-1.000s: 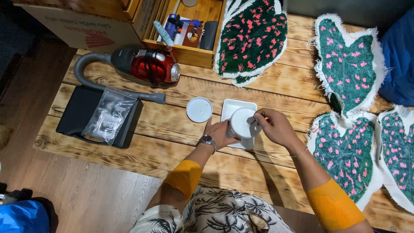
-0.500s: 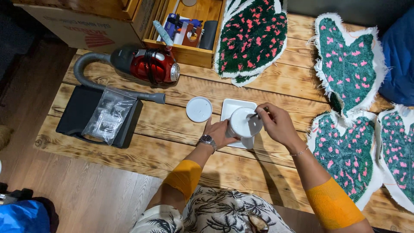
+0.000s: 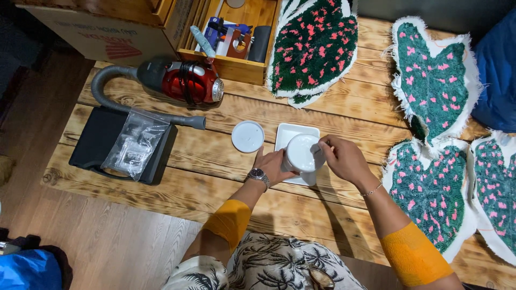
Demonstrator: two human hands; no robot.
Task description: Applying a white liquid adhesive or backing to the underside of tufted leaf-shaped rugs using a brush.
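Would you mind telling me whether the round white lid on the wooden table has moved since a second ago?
No. The round white lid still lies just left of the white rectangular tray.

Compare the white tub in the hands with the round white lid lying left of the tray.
The tub is tall, open and filled with white stuff; the lid is a flat disc. The tub sits over the white tray, gripped by the left hand while the right hand works at its rim; the lid lies untouched on the bare wooden table. Both are round and white.
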